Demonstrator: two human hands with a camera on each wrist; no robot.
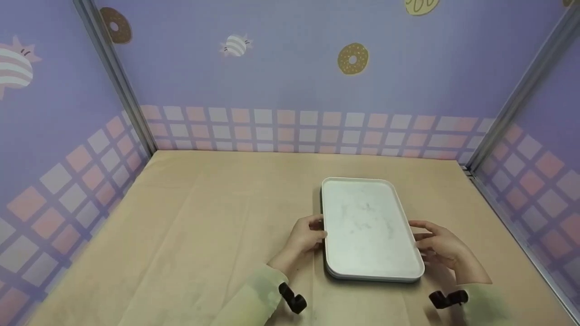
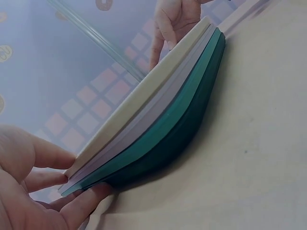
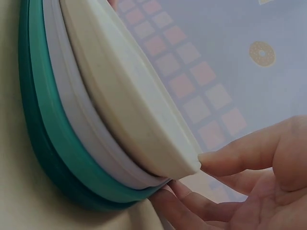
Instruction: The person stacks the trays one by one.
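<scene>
A stack of rectangular trays [image 1: 371,231] with rounded corners lies on the cloth, right of the middle in the head view. On top is a white tray [image 3: 124,91]; beneath it come a pale lavender tray [image 3: 84,110], a green tray [image 3: 50,96] and a dark teal one [image 3: 36,148]. My left hand [image 1: 306,235] holds the stack's left edge, its digits at the upper rims and under the lower ones. At the opposite edge my right hand [image 1: 442,244] grips the stack, thumb against the white tray's rim and other fingers lower down.
A beige cloth [image 1: 181,235] covers the table. Purple panels with checks and printed sweets [image 1: 290,81] close off the back and both sides. Metal posts [image 1: 120,81] stand at the back corners. Each sleeve has a black wrist device [image 1: 293,299] at the cuff.
</scene>
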